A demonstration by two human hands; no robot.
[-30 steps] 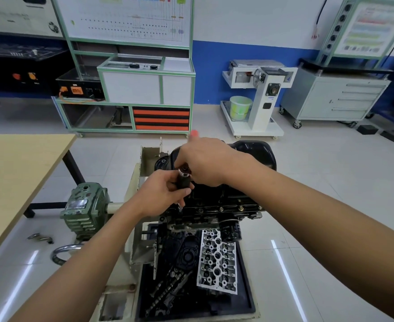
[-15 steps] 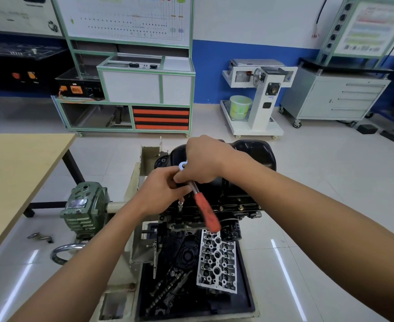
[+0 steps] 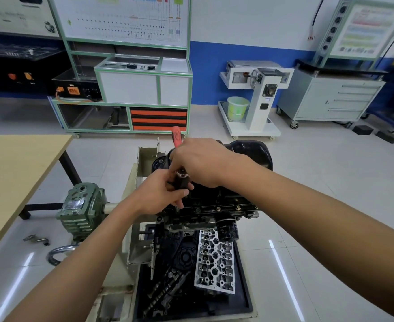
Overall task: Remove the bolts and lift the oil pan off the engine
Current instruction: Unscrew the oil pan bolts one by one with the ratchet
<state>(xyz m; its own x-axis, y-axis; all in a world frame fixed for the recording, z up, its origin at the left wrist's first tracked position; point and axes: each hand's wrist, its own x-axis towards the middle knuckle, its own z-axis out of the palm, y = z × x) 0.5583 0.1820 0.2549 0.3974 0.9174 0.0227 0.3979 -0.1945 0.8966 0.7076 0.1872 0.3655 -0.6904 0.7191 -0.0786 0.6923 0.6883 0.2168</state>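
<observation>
A black oil pan [image 3: 252, 151] sits on top of the upturned engine [image 3: 214, 206] on its stand. Several bolts [image 3: 218, 208] show along the pan flange on the near side. My left hand [image 3: 161, 192] is closed around the black socket extension [image 3: 181, 181], which stands upright over the flange's near left corner. My right hand [image 3: 198, 160] grips the ratchet at its head. The ratchet's red handle [image 3: 177, 135] sticks out away from me, past my fingers.
A tray [image 3: 245, 296] below the engine holds a cylinder head [image 3: 214, 261] and dark engine parts. A green gearbox [image 3: 82, 211] sits at the stand's left. A wooden table [image 3: 12, 173] is on the left. Cabinets and carts line the far wall.
The red ratchet handle swung from pointing toward me, over the tray, round to pointing away from me. Both hands stayed at the same bolt.
</observation>
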